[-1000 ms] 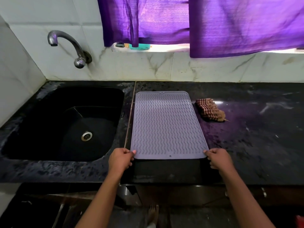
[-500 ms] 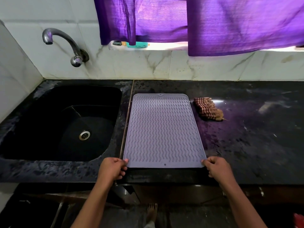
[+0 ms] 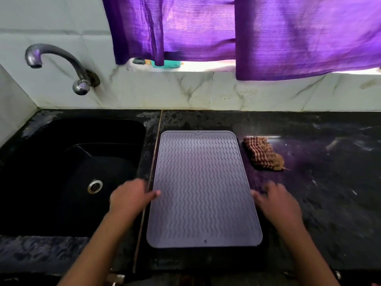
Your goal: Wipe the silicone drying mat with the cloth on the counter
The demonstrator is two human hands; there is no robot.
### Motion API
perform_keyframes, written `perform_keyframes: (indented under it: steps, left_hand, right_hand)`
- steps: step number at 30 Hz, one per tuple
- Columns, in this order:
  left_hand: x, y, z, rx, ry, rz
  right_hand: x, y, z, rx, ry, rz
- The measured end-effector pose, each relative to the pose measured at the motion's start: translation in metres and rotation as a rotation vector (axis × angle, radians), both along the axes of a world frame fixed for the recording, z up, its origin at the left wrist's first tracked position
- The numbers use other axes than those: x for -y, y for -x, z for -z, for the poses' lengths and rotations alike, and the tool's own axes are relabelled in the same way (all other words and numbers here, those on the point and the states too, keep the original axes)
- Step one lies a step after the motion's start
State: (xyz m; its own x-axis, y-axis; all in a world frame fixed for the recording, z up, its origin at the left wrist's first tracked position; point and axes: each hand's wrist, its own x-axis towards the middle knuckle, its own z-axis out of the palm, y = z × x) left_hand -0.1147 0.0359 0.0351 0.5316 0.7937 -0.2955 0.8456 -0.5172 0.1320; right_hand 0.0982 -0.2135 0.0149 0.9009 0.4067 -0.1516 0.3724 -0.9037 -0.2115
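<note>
The grey-lilac silicone drying mat [image 3: 204, 188], ribbed with wavy lines, lies flat on the black counter [image 3: 321, 182] just right of the sink. A crumpled brown-and-white checked cloth [image 3: 262, 153] sits on the counter off the mat's far right corner, untouched. My left hand [image 3: 132, 199] is at the mat's left edge about halfway along, a fingertip touching the rim. My right hand [image 3: 276, 203] is beside the right edge, fingers loosely spread and holding nothing. Both hands are motion-blurred.
A black sink [image 3: 72, 174] with a metal drain lies to the left, under a curved tap [image 3: 61, 65] on the tiled wall. Purple curtains [image 3: 247, 32] hang over the window sill behind. The counter's front edge is close to the mat's near end.
Both hands have released the mat's near corners and moved forward along its sides. The mat now lies flat, a little nearer the front edge.
</note>
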Motion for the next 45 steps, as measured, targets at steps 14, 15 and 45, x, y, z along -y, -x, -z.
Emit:
perform_keyframes:
  steps: [14, 15, 45]
  left_hand:
    - [-0.088, -0.194, 0.061, -0.116, 0.094, 0.272]
    - [-0.089, -0.196, 0.063, -0.111, 0.102, 0.269]
    - [0.095, -0.010, 0.043, -0.163, 0.292, 0.220]
  right_hand:
    - [-0.173, -0.089, 0.073, -0.139, 0.013, -0.266]
    - [-0.174, -0.090, 0.073, -0.142, 0.019, -0.265]
    - [-0.007, 0.083, 0.040, -0.282, 0.120, -0.345]
